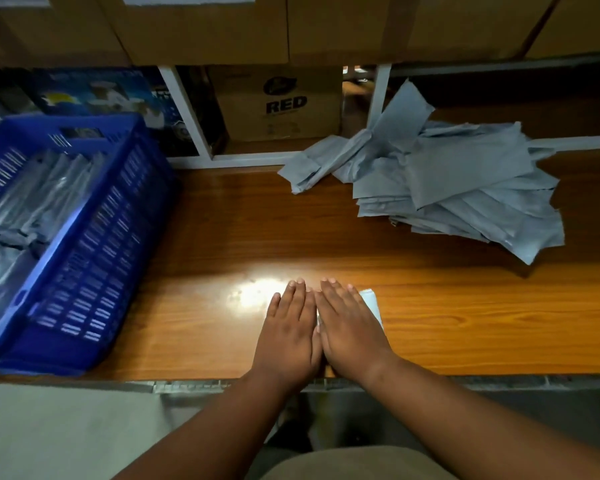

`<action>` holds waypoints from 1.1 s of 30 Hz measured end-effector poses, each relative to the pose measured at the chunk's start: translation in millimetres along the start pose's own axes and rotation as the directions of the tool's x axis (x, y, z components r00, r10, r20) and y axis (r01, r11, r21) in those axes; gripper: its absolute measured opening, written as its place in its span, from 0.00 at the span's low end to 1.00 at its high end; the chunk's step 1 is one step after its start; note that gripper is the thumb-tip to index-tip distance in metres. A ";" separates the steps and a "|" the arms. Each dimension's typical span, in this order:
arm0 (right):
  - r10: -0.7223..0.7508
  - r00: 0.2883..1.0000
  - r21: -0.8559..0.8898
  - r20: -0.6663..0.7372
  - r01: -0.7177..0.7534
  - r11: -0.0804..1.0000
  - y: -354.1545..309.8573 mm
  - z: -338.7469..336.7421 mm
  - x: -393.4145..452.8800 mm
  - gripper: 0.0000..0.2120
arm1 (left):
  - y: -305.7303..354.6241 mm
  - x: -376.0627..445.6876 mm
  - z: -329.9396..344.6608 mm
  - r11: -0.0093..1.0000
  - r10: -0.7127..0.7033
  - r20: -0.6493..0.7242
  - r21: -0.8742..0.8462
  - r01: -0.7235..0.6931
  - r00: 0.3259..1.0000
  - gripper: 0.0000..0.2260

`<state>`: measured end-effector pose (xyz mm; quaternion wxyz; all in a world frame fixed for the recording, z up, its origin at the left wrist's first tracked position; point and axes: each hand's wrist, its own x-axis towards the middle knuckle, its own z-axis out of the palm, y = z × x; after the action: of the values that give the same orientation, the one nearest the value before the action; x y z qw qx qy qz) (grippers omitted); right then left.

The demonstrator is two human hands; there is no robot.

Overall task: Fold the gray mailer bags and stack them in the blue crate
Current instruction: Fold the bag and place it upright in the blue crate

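Folded mailer bag: pressed flat on the wooden table near its front edge, mostly covered by left hand and right hand, fingers straight, palms down, side by side. Unfolded gray mailer bags: heaped far right. Blue crate: left, folded bags held inside.

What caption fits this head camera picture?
Both hands press a folded gray bag flat on the table, blue crate waiting.
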<state>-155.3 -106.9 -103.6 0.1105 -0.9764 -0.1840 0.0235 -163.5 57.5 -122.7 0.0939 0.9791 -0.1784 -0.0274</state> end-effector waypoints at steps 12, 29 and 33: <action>0.023 1.000 0.021 0.001 -0.023 1.000 2.8 9.7 5.5 0.32 | -2.7 3.0 -3.0 1.000 0.009 0.019 -0.013 -0.009 1.000 0.32; 0.092 0.991 0.004 0.100 -0.092 0.996 36.5 -19.3 -16.5 0.33 | 25.4 18.4 -32.2 0.998 -0.026 0.005 0.058 0.026 1.000 0.31; 0.124 0.986 -0.007 0.114 -0.124 0.992 46.5 -17.6 -16.9 0.34 | 37.0 29.1 -19.8 0.995 -0.039 0.080 0.098 0.031 0.996 0.31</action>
<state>-153.1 -158.9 -96.8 0.0982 -0.9830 -0.1290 0.0860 -147.4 16.7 -96.7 0.0384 0.9835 -0.1659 -0.0606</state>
